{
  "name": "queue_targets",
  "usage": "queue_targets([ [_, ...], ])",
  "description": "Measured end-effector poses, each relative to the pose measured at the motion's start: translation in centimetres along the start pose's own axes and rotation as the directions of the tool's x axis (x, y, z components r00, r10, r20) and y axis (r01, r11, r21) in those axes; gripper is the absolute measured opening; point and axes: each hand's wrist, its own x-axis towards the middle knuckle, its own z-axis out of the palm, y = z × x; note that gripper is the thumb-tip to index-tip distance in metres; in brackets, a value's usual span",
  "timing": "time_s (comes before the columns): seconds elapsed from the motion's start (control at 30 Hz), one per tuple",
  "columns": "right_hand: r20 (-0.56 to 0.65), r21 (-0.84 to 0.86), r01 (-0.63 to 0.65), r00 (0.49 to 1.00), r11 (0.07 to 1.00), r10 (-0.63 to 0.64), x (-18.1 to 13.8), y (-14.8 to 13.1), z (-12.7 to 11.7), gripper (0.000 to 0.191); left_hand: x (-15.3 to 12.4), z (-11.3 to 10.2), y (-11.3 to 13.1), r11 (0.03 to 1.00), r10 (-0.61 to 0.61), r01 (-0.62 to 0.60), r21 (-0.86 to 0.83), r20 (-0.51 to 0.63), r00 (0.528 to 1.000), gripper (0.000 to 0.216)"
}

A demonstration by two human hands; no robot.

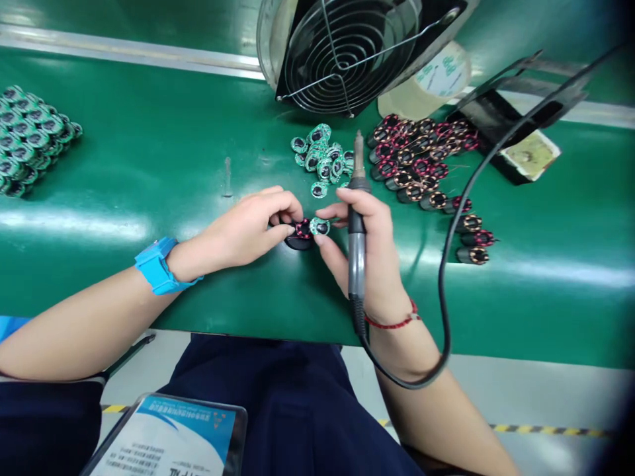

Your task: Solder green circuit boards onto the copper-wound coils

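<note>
My left hand pinches a small black coil part wound with red wire, resting on the green bench. My right hand grips a soldering iron upright, its tip pointing away from me, while its fingertips hold a small round green circuit board against the coil. The iron's black cable loops off past my right wrist.
A loose pile of round green boards lies just beyond my hands. Several wound coils lie to the right. More green boards sit at far left. A wire-grilled fan, a tape roll and a black holder stand behind.
</note>
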Motion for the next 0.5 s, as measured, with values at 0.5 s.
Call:
queue_targets([
  [0.5, 0.061, 0.083, -0.044, 0.997, 0.996, 0.039, -0.3, -0.1, 1.0, 0.058, 0.4, 0.1, -0.1, 0.995, 0.018, -0.018, -0.101, 0.001, 1.000, 0.011],
])
